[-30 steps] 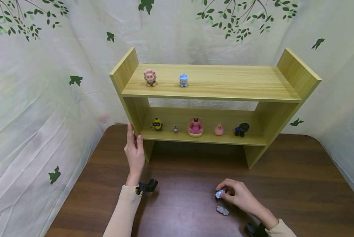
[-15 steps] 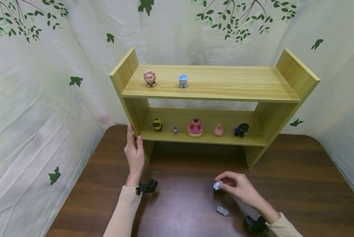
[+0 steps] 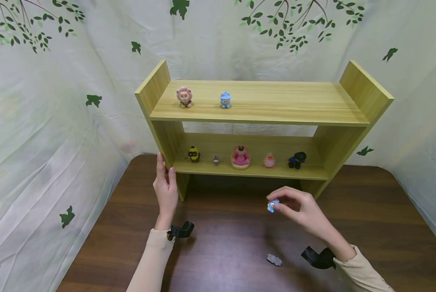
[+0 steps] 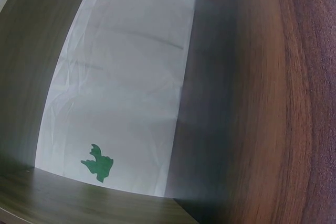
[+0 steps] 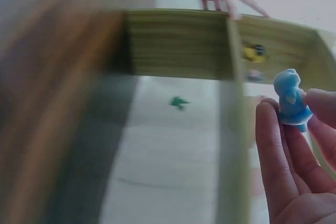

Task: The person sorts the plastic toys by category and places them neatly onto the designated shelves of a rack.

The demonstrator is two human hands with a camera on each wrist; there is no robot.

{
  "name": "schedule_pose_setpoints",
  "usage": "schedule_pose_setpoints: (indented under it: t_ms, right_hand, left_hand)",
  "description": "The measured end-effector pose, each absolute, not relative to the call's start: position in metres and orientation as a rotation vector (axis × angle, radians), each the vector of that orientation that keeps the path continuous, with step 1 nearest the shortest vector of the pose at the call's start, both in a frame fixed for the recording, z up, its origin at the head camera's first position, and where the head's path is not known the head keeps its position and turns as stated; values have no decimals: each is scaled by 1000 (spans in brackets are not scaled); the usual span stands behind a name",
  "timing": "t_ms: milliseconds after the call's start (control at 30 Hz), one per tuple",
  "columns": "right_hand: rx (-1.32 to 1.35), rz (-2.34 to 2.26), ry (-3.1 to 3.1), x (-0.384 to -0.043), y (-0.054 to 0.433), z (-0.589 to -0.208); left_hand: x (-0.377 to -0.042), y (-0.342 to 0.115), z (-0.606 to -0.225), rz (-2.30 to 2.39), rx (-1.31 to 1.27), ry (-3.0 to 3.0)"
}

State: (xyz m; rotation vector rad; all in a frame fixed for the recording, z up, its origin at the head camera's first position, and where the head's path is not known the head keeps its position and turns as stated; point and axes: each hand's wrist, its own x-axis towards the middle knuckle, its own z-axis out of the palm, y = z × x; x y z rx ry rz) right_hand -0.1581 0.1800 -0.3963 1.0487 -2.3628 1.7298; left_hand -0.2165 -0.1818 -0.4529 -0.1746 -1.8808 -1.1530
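Note:
Between thumb and fingers my right hand pinches a small light-blue figurine, lifted above the table in front of the shelf's right half. My left hand rests with straight fingers against the left side panel of the wooden shelf. On the top board stand a pink figurine and a blue-hatted figurine. The lower board bears a yellow-and-black figurine, a tiny grey one, a pink bear, a pink duck and a dark-capped figurine.
A small grey cloud-shaped piece lies on the brown table near its front. Behind the shelf hangs a pale curtain with leaf prints. Black straps with cameras sit on both wrists.
My right hand has raised the light-blue figurine from the table and carried it forward, toward the shelf. The left hand stays against the side panel.

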Motion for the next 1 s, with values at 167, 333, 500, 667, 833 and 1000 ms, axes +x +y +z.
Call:
schedule_pose_setpoints:
  t_ms: [167,333,500,667,833,1000]
  right_hand:
    - [1041,1770,-2295,-163,180,-362]
    - [1089,1803,-2209,-168,177,-334]
    - [1112,1870,-2138,-172,172,-314]
    - [1127,1857,-2116,-175,166,-299]
    - [1153,1822,-2086,-176,162,-288]
    - [1172,1822,-2048,-176,159,-281]
  left_hand:
    - [-217,-181,-452,-1162,-186,-1874]
    - [-217,-181,-452,-1163,-186,-1870]
    - [-217,-181,-453,-1156,-189,-1864]
    - [-216,-181,-453,-1151,-188,-1862]
    - [-216,-181,-453,-1166,-182,-1856]
    - [-204,-170,-434,-1164,-198,-1834]
